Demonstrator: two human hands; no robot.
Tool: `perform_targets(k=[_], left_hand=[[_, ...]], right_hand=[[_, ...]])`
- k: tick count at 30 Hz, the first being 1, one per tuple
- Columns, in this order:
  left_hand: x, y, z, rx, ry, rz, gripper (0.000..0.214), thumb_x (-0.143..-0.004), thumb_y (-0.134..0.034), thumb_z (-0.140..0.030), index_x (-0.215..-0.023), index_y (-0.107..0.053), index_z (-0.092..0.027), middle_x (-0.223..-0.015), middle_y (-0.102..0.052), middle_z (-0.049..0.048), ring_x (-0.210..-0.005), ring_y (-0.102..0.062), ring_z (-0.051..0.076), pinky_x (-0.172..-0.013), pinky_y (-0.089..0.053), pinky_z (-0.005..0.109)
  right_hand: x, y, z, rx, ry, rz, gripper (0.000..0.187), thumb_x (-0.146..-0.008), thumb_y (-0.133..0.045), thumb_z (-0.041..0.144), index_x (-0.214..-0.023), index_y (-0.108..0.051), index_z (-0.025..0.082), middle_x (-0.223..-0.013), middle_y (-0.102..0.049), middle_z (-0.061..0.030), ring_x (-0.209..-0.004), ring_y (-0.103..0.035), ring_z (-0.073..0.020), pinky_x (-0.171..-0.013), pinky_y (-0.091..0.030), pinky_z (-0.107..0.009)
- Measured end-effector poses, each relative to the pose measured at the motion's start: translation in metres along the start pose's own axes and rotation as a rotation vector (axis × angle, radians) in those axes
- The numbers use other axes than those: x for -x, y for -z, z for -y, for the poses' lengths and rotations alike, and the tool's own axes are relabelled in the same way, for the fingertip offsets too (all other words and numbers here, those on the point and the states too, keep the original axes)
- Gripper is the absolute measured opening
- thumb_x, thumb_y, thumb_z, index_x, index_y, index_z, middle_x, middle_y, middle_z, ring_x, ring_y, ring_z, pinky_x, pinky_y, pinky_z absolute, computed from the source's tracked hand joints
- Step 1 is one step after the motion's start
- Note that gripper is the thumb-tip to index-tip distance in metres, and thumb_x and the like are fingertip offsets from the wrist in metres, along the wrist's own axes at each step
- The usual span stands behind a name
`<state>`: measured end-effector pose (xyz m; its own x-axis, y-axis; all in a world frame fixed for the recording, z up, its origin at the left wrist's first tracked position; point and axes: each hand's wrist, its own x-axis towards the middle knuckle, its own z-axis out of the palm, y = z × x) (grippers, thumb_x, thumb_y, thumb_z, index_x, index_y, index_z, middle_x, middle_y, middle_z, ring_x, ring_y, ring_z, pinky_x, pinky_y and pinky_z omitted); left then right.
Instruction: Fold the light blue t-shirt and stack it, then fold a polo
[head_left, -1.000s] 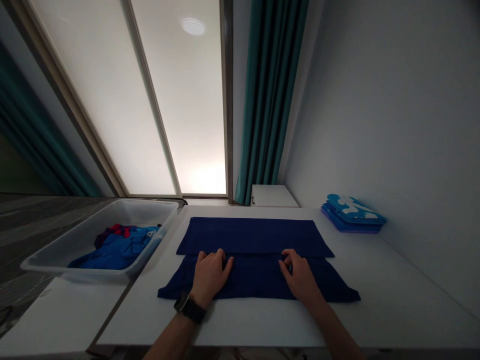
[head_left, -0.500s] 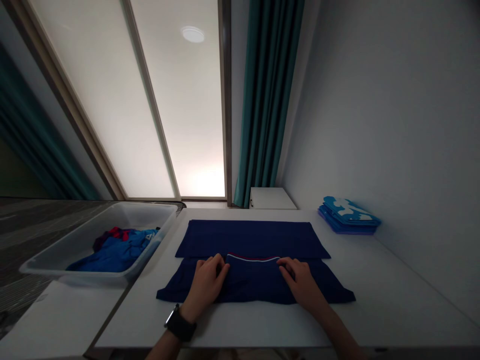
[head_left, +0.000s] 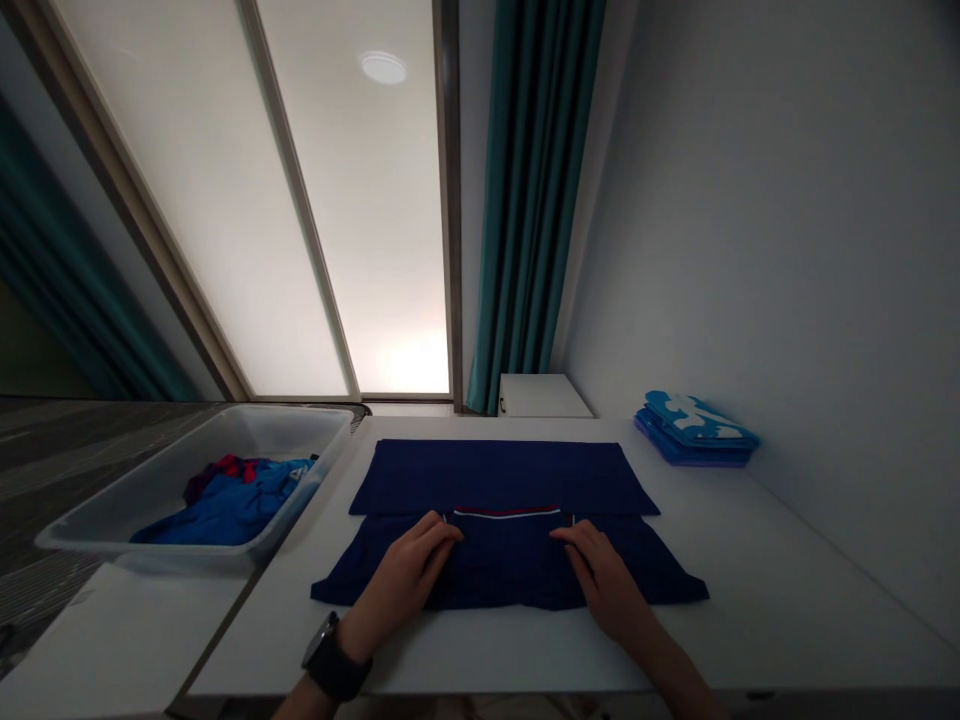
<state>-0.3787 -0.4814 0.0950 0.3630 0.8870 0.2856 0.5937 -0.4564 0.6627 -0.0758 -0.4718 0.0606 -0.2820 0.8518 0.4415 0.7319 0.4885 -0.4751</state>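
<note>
A navy blue T-shirt (head_left: 510, 475) lies folded across on the white table, its sleeves spreading at the near left and right corners. Red and white trim runs along its collar edge, which now looks straight. My left hand (head_left: 409, 565), with a black watch on the wrist, pinches the cloth just below the left end of the trim. At the right end, my right hand (head_left: 600, 575) has its thumb and fingers closed on the cloth in the same way. Both hands rest low over the shirt; their fingertips partly hide the fabric they grip.
A translucent plastic bin (head_left: 82, 535) at the left holds blue and red clothes (head_left: 240, 500). At the right, near the wall, sits a stack of folded blue clothes (head_left: 697, 430). A small white cabinet (head_left: 546, 396) stands behind the white table (head_left: 780, 580).
Both hands have shifted slightly inward and their fingertips have closed below the collar. The curved trim has become straighter. The shirt stays in the same place.
</note>
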Motion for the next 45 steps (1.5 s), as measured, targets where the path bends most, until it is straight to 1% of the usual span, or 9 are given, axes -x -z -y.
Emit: perform_targets(k=[5, 9, 12, 18, 26, 30, 35, 40, 45], left_hand=[[0.006, -0.006, 0.007, 0.018, 0.018, -0.029, 0.025, -0.097, -0.041, -0.029, -0.114, -0.058, -0.025, -0.104, -0.062, 0.0051, -0.094, -0.061, 0.018, -0.087, -0.049, 0.029], [0.014, -0.008, 0.010, 0.082, 0.108, -0.076, 0.056, -0.093, -0.046, -0.027, -0.147, -0.028, -0.027, -0.100, -0.062, 0.0028, -0.089, -0.062, 0.016, -0.086, -0.050, 0.031], [0.018, -0.003, 0.005, 0.118, 0.116, -0.045, 0.053, -0.091, -0.049, -0.028, -0.143, -0.037, -0.026, -0.101, -0.062, 0.0038, -0.091, -0.061, 0.018, -0.088, -0.049, 0.033], [0.028, 0.015, -0.013, 0.205, 0.062, 0.048, 0.023, -0.091, -0.050, -0.036, -0.094, -0.066, -0.020, -0.093, -0.065, 0.0063, -0.087, -0.061, 0.019, -0.082, -0.050, 0.031], [0.010, 0.016, -0.016, 0.203, 0.109, 0.124, 0.033, -0.097, -0.039, -0.039, -0.110, -0.064, -0.020, -0.084, -0.068, 0.0031, -0.070, -0.065, 0.015, -0.069, -0.052, 0.027], [-0.003, 0.004, -0.021, -0.115, -0.023, 0.086, 0.032, -0.095, -0.043, -0.032, -0.122, -0.060, -0.024, -0.115, -0.065, 0.0066, -0.105, -0.061, 0.020, -0.096, -0.047, 0.035], [0.001, -0.014, -0.019, -0.320, -0.129, 0.213, 0.055, -0.093, -0.051, -0.042, -0.145, -0.039, -0.028, -0.148, -0.043, 0.0083, -0.135, -0.041, 0.027, -0.111, -0.034, 0.047], [0.019, -0.020, -0.004, -0.410, -0.149, 0.257, 0.064, -0.094, -0.046, -0.052, -0.151, -0.027, -0.030, -0.156, -0.030, 0.0068, -0.142, -0.030, 0.027, -0.116, -0.024, 0.050], [0.022, -0.020, 0.000, -0.463, -0.158, 0.286, 0.067, -0.094, -0.042, -0.057, -0.152, -0.023, -0.031, -0.157, -0.026, 0.0054, -0.143, -0.027, 0.028, -0.117, -0.021, 0.052]], right_hand=[[0.006, -0.004, 0.000, -0.046, -0.080, -0.014, 0.035, -0.095, -0.037, 0.027, -0.126, -0.054, 0.026, -0.106, -0.064, -0.0084, -0.100, -0.062, -0.0215, -0.089, -0.050, -0.038], [0.015, -0.001, -0.002, -0.108, -0.189, -0.026, 0.056, -0.092, -0.040, 0.032, -0.147, -0.033, 0.022, -0.105, -0.064, -0.0093, -0.098, -0.064, -0.0204, -0.087, -0.052, -0.035], [0.023, 0.004, -0.003, -0.088, -0.160, -0.033, 0.050, -0.088, -0.045, 0.036, -0.136, -0.049, 0.023, -0.111, -0.064, -0.0113, -0.105, -0.063, -0.0245, -0.088, -0.052, -0.038], [0.031, 0.023, 0.008, -0.209, -0.094, 0.005, 0.027, -0.081, -0.045, 0.029, -0.097, -0.066, 0.024, -0.098, -0.068, -0.0088, -0.095, -0.065, -0.0253, -0.081, -0.054, -0.037], [0.008, 0.037, 0.021, -0.507, -0.244, 0.198, 0.031, -0.091, -0.032, 0.030, -0.088, -0.061, 0.020, -0.068, -0.061, -0.0001, -0.053, -0.058, -0.0146, -0.054, -0.047, -0.027], [-0.010, 0.031, 0.026, -0.200, -0.106, 0.189, 0.028, -0.093, -0.036, 0.028, -0.094, -0.064, 0.021, -0.083, -0.066, -0.0046, -0.080, -0.064, -0.0193, -0.078, -0.051, -0.034], [-0.006, 0.012, 0.030, 0.092, 0.045, 0.322, 0.044, -0.092, -0.051, 0.033, -0.134, -0.052, 0.024, -0.134, -0.055, -0.0112, -0.124, -0.050, -0.0261, -0.106, -0.039, -0.045], [0.014, 0.006, 0.024, 0.229, 0.028, 0.459, 0.059, -0.094, -0.042, 0.053, -0.148, -0.035, 0.029, -0.156, -0.031, -0.0076, -0.144, -0.022, -0.0275, -0.117, -0.017, -0.052], [0.009, 0.012, 0.027, 0.270, -0.017, 0.562, 0.066, -0.094, -0.032, 0.063, -0.150, -0.029, 0.029, -0.159, -0.023, -0.0056, -0.146, -0.016, -0.0254, -0.119, -0.008, -0.050]])
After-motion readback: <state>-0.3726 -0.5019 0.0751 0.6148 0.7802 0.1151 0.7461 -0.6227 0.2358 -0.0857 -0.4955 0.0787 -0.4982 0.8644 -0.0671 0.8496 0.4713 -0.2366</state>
